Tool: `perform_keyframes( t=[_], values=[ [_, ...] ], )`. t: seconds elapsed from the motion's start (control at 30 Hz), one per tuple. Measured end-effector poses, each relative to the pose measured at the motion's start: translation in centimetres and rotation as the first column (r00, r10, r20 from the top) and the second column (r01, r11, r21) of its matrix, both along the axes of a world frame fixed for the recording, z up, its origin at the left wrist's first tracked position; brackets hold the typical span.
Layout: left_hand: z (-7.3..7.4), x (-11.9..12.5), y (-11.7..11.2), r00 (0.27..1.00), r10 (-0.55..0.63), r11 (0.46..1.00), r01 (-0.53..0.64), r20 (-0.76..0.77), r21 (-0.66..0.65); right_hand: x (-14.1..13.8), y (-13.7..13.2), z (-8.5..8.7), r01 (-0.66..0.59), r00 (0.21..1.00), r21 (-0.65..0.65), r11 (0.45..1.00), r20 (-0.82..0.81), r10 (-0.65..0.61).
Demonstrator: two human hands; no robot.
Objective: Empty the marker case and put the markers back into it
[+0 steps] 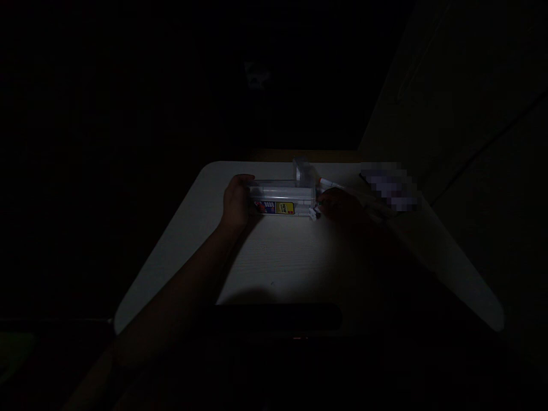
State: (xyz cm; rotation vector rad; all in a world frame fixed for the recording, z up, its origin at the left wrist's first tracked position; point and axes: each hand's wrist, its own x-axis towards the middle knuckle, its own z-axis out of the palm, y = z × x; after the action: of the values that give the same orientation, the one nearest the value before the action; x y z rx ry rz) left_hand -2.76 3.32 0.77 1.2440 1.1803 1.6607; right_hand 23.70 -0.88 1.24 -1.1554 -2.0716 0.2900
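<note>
A long clear plastic box (282,197) lies crosswise on the pale table (274,257), with a yellow, red and blue printed label on its front face. My left hand (236,202) is wrapped around the box's left end. My right hand (338,206), deep in shadow, is at the box's right end, close to a small white piece (313,213). A slim white tube with a red tip (329,183) lies just above that hand. Behind the box stands a clear plastic part (302,170). The dim light hides the right fingers.
The table's far corners taper into darkness, with a dark bar (278,317) along its near edge. A pixelated blurred patch (389,185) covers something at the far right of the table. A dim wall with a thin cable (483,145) rises on the right.
</note>
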Motion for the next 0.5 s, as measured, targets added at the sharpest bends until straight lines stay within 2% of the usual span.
perform_keyframes(
  t=[0.13,0.2,0.3,0.37,0.5],
  values=[
    [-0.1,-0.2,0.1,1.0,-0.01,1.0,0.01,-0.02,0.004,0.3,-0.2,0.5,0.07,0.998,-0.017,0.997,0.01,-0.07],
    [0.0,-0.1,0.0,1.0,-0.005,1.0,0.005,-0.029,0.016,0.9,-0.3,1.1,0.164,0.986,-0.014,0.986,0.004,-0.164],
    [0.1,0.0,0.0,1.0,-0.006,1.0,0.006,-0.011,0.017,2.1,-0.5,2.0,0.373,0.928,0.001,0.928,0.001,-0.373],
    [0.1,0.1,0.0,1.0,-0.016,1.0,0.016,0.001,0.001,3.0,-0.6,2.4,0.464,0.886,0.021,0.885,-0.025,-0.464],
    [0.2,0.2,0.1,1.0,0.007,1.0,-0.006,-0.023,0.017,4.1,-0.6,2.4,0.497,0.862,0.02,0.868,-0.126,-0.491]
  ],
)
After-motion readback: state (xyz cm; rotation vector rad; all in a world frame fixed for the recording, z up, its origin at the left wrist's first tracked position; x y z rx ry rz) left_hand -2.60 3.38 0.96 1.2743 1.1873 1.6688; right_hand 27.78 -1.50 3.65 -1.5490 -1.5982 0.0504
